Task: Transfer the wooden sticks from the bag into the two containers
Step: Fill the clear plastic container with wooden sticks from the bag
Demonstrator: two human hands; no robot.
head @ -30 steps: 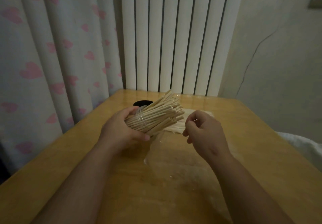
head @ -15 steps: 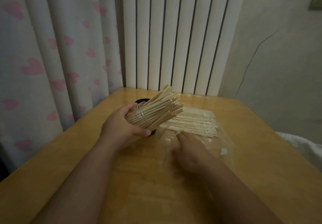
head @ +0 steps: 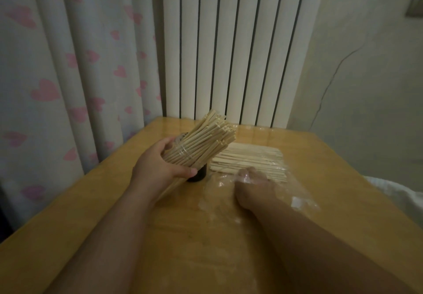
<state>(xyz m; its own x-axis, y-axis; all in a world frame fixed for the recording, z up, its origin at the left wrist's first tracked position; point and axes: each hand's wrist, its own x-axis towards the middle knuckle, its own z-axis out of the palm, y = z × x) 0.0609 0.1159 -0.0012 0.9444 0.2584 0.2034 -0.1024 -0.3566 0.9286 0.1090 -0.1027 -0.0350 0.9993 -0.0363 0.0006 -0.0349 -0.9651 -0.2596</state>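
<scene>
Gripping a tilted, seemingly clear container point(head: 182, 154) packed with wooden sticks point(head: 212, 135) mid-frame in the left hand point(head: 160, 167), with the right hand point(head: 254, 186), fingers blurred beyond telling, inside the bag point(head: 297, 202) by loose sticks point(head: 251, 158) right of centre, risking a spill from the tilt.

Home, probably a bedroom: heart-print curtain point(head: 68, 76), white column radiator point(head: 229, 48), cracked plaster wall point(head: 366, 87), small wooden table point(head: 332, 179) pushed against them, white bedding point(head: 407, 197) at right edge. Dim indoor light.
</scene>
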